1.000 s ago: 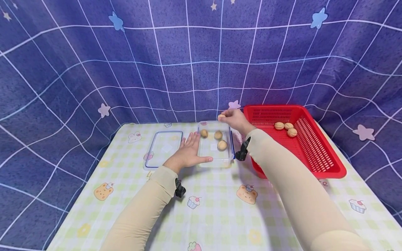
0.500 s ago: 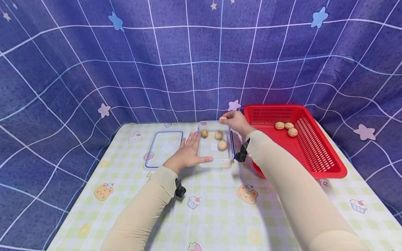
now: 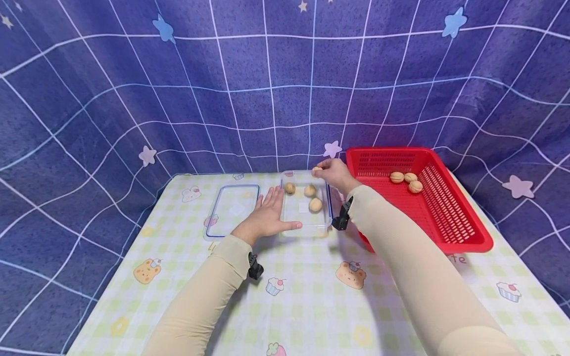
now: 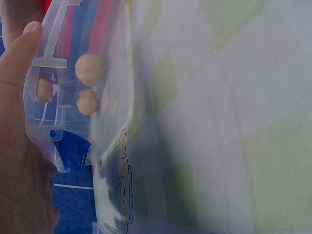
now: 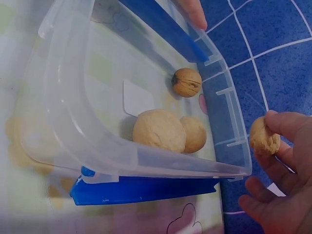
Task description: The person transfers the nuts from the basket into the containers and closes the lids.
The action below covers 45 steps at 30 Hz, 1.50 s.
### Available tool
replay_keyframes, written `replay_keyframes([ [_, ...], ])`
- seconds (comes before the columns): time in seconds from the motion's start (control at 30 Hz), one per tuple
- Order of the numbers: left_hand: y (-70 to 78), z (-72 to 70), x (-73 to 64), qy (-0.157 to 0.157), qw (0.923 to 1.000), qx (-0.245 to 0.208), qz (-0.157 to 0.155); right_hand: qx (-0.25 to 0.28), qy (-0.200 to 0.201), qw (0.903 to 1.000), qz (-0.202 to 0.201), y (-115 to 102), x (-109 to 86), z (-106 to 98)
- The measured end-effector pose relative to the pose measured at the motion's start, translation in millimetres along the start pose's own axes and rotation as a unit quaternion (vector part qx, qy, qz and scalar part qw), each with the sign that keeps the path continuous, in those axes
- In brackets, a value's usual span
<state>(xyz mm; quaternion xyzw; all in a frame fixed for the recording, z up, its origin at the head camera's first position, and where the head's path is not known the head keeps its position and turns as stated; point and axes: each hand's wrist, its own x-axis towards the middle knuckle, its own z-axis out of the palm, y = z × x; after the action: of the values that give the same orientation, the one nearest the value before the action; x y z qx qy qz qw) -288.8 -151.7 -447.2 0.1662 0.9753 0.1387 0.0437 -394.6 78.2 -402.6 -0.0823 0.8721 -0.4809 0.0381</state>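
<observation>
In the head view my right hand (image 3: 337, 174) pinches a walnut (image 3: 316, 169) between thumb and fingertips, at the far rim of a clear plastic box (image 3: 307, 231). The right wrist view shows the held walnut (image 5: 263, 137) just outside the box's end wall. Three walnuts lie inside the box, among them a dark-seamed one (image 5: 186, 82) and a pale one (image 5: 160, 130). Fingers spread and straight, my left hand (image 3: 267, 216) rests along the box's left side, its thumb reaching over the near rim. A blue side latch (image 4: 72, 150) hangs down beside that hand.
The box's blue-edged lid (image 3: 235, 211) lies flat to the left. On the right a red slotted basket (image 3: 463, 207) holds three walnuts (image 3: 410, 180). A blue gridded curtain (image 3: 285, 89) stands behind the checked tablecloth (image 3: 303, 306).
My right hand, with the walnut in its fingertips, has shifted slightly to the right and down. My left hand, the box and the other walnuts have stayed put.
</observation>
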Motion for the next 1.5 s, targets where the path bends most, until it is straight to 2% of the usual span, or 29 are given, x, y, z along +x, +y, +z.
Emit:
replay_keyframes([
  [0.33, 0.4, -0.3, 0.1, -0.003, 0.9999, 0.011, 0.002, -0.005, 0.009, 1.0, 0.0, -0.7, -0.5, -0.3],
  [0.57, -0.4, -0.2, -0.3, -0.002, 0.9999, 0.015, 0.004, 0.014, 0.035, 0.9993, -0.001, 0.4, 1.0, -0.1],
  [0.77, -0.7, 0.5, 0.0, -0.004, 0.9999, 0.01, 0.001, 0.043, 0.07, 0.9963, -0.026, -2.2, 6.3, -6.9],
  [1.03, -1.7, 1.7, 1.2, -0.003, 1.0, 0.004, 0.002, 0.099, 0.097, 0.9896, -0.039, -10.9, 5.0, -37.9],
  [1.23, -2.4, 2.0, 1.1, -0.003, 1.0, 0.008, 0.004, 0.081, 0.115, 0.9886, -0.054, -3.9, 3.2, -67.0],
  [1.5, -1.3, -0.9, -0.1, -0.008, 1.0, 0.001, 0.004, 0.078, 0.127, 0.9874, -0.054, 18.0, -4.0, -99.9],
])
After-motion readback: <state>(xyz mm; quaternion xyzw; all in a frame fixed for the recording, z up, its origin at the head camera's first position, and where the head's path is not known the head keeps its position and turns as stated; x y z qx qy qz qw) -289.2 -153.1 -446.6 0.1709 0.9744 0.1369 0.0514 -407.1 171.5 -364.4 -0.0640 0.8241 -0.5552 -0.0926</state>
